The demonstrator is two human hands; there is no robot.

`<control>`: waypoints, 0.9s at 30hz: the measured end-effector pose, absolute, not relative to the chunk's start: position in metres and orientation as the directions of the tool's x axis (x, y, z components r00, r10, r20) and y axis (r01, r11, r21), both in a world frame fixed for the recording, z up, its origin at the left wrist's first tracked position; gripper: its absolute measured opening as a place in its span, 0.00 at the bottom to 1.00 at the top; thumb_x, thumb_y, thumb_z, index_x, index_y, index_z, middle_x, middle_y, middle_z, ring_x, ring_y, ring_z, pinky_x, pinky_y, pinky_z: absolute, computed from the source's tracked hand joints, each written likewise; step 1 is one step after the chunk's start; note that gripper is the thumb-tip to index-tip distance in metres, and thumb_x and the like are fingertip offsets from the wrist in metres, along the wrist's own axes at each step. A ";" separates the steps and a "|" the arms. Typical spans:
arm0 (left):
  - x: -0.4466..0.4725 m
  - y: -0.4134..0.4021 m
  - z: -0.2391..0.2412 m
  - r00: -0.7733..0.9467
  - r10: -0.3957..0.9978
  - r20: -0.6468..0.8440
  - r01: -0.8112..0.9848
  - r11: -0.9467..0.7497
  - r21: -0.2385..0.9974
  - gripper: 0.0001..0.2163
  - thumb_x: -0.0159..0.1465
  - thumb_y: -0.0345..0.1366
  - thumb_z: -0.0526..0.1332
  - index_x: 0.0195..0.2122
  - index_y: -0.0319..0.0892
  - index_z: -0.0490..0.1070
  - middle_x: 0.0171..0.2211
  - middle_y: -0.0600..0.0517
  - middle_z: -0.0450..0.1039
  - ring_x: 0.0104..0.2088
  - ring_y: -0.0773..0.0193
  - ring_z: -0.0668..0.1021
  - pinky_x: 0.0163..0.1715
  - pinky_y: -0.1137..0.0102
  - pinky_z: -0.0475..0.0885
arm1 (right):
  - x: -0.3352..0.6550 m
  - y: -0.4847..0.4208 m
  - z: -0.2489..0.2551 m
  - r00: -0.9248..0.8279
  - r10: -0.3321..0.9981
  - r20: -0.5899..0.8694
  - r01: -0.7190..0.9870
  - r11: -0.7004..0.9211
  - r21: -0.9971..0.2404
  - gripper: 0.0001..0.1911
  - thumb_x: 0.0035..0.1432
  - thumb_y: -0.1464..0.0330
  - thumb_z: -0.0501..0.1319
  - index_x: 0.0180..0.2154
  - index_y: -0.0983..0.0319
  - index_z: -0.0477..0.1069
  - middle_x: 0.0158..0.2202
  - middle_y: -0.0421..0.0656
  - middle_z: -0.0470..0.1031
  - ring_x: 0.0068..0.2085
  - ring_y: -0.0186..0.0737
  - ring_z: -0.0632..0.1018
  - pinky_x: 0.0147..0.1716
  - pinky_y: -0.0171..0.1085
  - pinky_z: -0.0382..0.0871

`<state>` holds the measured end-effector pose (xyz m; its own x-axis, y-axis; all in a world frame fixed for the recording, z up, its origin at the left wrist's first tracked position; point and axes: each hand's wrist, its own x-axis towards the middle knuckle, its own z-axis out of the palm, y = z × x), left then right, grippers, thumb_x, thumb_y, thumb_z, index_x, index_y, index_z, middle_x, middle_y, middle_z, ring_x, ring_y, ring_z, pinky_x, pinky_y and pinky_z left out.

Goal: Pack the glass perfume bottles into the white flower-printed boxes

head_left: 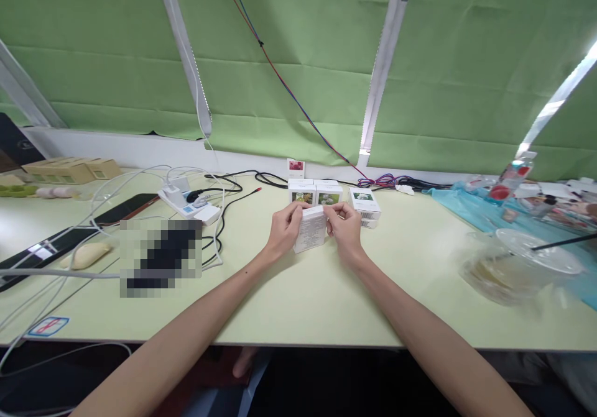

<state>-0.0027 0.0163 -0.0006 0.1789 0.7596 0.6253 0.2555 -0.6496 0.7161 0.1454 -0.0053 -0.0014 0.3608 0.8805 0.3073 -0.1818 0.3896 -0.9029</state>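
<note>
White box [310, 229] sits steady at the tabletop [326, 305] because my left hand [284, 230] and right hand [346, 229] each clasp one side. Spare boxes [326, 194] sit just behind.

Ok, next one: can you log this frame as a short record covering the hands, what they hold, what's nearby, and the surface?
left hand: grips the left side of the small white box
right hand: grips the box's right side
box state: lifted upright, printed text facing the camera
behind it: white flower-print boxes in a row
far left: white power strip with cables plugged in
far right: clear plastic lidded bowl
surface: pale green table
</note>
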 end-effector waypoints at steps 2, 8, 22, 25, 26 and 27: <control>-0.003 0.017 -0.001 0.182 0.759 0.625 0.255 -0.650 0.716 0.17 0.70 0.45 0.51 0.38 0.40 0.76 0.37 0.49 0.79 0.37 0.60 0.77 0.38 0.68 0.68 | 0.146 -0.004 -0.002 0.368 0.875 0.313 -0.172 0.395 -0.902 0.13 0.48 0.60 0.69 0.26 0.61 0.70 0.20 0.33 0.66 0.18 0.28 0.63 0.16 0.31 0.56; -0.003 0.015 0.001 0.183 0.761 0.623 0.262 -0.648 0.715 0.17 0.69 0.45 0.51 0.38 0.40 0.75 0.37 0.49 0.79 0.36 0.61 0.77 0.37 0.68 0.68 | 0.146 -0.003 -0.004 0.396 0.857 0.329 -0.149 0.414 -0.898 0.15 0.48 0.59 0.70 0.27 0.61 0.69 0.22 0.33 0.65 0.19 0.28 0.64 0.15 0.31 0.56; -0.003 0.015 0.000 0.179 0.757 0.628 0.274 -0.651 0.707 0.17 0.69 0.45 0.51 0.38 0.40 0.76 0.37 0.49 0.79 0.35 0.61 0.76 0.36 0.68 0.69 | 0.144 -0.008 0.002 0.400 0.872 0.281 -0.182 0.376 -0.908 0.12 0.46 0.62 0.68 0.27 0.60 0.68 0.22 0.32 0.67 0.16 0.27 0.64 0.14 0.31 0.57; -0.003 0.014 0.002 0.178 0.762 0.623 0.275 -0.646 0.712 0.17 0.69 0.44 0.50 0.38 0.41 0.75 0.37 0.49 0.79 0.35 0.61 0.76 0.36 0.69 0.69 | 0.144 -0.007 0.001 0.390 0.876 0.285 -0.201 0.383 -0.902 0.12 0.46 0.62 0.68 0.27 0.60 0.68 0.21 0.32 0.65 0.16 0.27 0.64 0.14 0.31 0.58; -0.003 0.013 0.002 0.177 0.763 0.622 0.275 -0.645 0.713 0.17 0.69 0.44 0.51 0.38 0.41 0.75 0.37 0.49 0.79 0.35 0.61 0.76 0.36 0.69 0.69 | 0.144 -0.007 0.001 0.386 0.877 0.286 -0.205 0.384 -0.900 0.12 0.46 0.63 0.68 0.27 0.60 0.68 0.20 0.31 0.65 0.16 0.28 0.65 0.14 0.31 0.58; -0.002 0.013 0.002 0.177 0.763 0.621 0.277 -0.644 0.713 0.17 0.69 0.44 0.50 0.38 0.40 0.75 0.37 0.49 0.79 0.35 0.61 0.76 0.36 0.69 0.69 | 0.144 -0.006 0.000 0.382 0.878 0.288 -0.208 0.385 -0.899 0.11 0.46 0.63 0.68 0.27 0.60 0.68 0.20 0.31 0.65 0.16 0.28 0.65 0.14 0.31 0.58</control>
<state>-0.0024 0.0130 0.0023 0.1771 0.7633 0.6213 0.2766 -0.6445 0.7129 0.1441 -0.0064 0.0003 0.3815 0.8785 0.2876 -0.2076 0.3846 -0.8994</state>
